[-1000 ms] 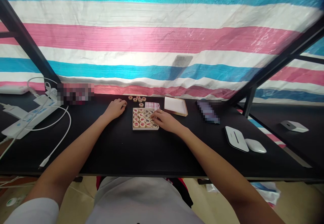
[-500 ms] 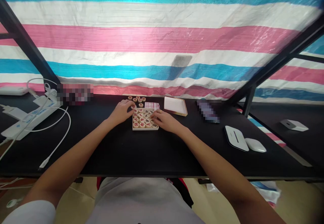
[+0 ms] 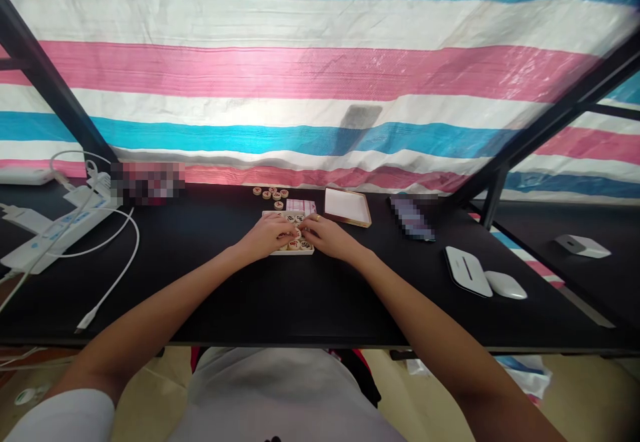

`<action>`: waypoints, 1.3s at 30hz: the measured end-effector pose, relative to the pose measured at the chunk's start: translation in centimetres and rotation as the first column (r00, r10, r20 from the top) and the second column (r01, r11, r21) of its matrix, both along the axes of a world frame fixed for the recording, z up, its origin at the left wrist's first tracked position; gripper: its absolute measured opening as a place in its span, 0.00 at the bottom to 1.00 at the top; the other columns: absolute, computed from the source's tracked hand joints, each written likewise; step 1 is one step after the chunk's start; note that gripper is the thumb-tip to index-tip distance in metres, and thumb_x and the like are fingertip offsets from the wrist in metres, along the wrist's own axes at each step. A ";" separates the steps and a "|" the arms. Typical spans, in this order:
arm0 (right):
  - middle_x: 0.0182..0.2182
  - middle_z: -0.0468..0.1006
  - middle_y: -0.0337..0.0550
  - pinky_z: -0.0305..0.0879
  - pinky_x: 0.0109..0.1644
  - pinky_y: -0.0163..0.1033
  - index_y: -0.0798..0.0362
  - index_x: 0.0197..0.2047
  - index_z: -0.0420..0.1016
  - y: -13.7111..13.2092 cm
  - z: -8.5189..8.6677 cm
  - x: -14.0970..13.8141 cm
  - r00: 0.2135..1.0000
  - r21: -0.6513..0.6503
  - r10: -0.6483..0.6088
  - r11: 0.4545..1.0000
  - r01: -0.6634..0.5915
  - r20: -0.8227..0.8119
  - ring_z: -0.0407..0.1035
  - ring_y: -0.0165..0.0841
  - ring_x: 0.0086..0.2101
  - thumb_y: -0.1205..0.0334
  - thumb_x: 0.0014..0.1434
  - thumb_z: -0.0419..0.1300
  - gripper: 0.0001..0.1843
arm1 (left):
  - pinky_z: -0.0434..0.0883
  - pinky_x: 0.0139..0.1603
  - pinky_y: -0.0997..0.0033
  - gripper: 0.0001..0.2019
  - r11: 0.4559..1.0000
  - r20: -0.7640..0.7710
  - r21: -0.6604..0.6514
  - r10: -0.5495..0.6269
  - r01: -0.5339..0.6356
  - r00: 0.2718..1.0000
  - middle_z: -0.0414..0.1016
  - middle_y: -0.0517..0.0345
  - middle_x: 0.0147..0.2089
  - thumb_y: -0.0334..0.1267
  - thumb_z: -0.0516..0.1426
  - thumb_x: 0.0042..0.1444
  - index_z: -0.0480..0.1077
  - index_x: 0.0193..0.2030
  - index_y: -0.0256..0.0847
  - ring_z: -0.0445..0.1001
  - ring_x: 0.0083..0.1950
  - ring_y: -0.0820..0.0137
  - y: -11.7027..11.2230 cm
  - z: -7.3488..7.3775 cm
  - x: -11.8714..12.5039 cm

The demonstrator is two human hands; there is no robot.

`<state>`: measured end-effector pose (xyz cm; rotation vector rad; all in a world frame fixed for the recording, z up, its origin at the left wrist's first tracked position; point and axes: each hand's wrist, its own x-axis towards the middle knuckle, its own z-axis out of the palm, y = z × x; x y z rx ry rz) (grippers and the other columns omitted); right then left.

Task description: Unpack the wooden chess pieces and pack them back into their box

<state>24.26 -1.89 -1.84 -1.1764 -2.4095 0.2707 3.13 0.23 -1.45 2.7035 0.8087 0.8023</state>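
Observation:
Round Chinese chess pieces (image 3: 293,245) with red and black characters fill much of a shallow white box (image 3: 295,253) on the black desk. Over the box's left side reaches my left hand (image 3: 270,234), its fingers closed on a Chinese chess piece mostly covered by them. My right hand (image 3: 327,234), with a ring on one finger, comes in from the right edge. Its bent fingertips are pressed together among the pieces and almost meet the left ones; what they grip is hidden. Behind the box lie several loose pieces (image 3: 267,195) and a folded pink-and-white sheet (image 3: 301,206).
An open box lid (image 3: 346,206) lies behind my right hand. Farther right are a phone (image 3: 413,219), a white flat device (image 3: 467,271) and a white mouse (image 3: 506,285). A power strip (image 3: 63,225) with white cables takes up the left. Striped sheeting (image 3: 300,72) hangs behind the desk.
My left hand has moved right, from a loose piece at the box's back left corner to above the box's middle. That piece no longer shows there. My right hand has barely moved.

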 end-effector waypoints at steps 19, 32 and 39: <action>0.41 0.71 0.46 0.65 0.47 0.41 0.52 0.43 0.72 -0.2 0.3 0.0 0.999 -0.034 -0.032 0.999 0.032 0.003 0.69 0.34 0.38 0.55 0.63 0.53 0.12 | 0.64 0.55 0.63 0.12 0.988 -0.057 0.156 0.021 -0.012 0.998 0.76 0.55 0.38 0.40 0.51 0.62 0.74 0.34 0.40 0.71 0.48 0.66 -0.8 0.5 -0.7; 0.42 0.71 0.46 0.64 0.48 0.41 0.52 0.44 0.73 -0.3 0.5 -0.2 0.999 -0.059 -0.040 0.997 0.040 0.011 0.69 0.34 0.39 0.54 0.63 0.53 0.13 | 0.66 0.48 0.63 0.13 0.951 -0.073 0.154 0.280 -0.267 0.957 0.73 0.53 0.42 0.40 0.48 0.62 0.72 0.39 0.39 0.69 0.45 0.65 2.5 0.5 -3.8; 0.42 0.71 0.46 0.65 0.47 0.40 0.52 0.44 0.73 -0.3 0.5 -0.1 0.999 -0.054 -0.034 0.998 0.035 0.011 0.69 0.34 0.40 0.56 0.63 0.53 0.12 | 0.66 0.51 0.60 0.14 0.909 -0.158 0.103 0.415 -0.403 0.896 0.72 0.49 0.46 0.36 0.48 0.60 0.71 0.46 0.39 0.68 0.49 0.61 4.4 -0.7 -5.3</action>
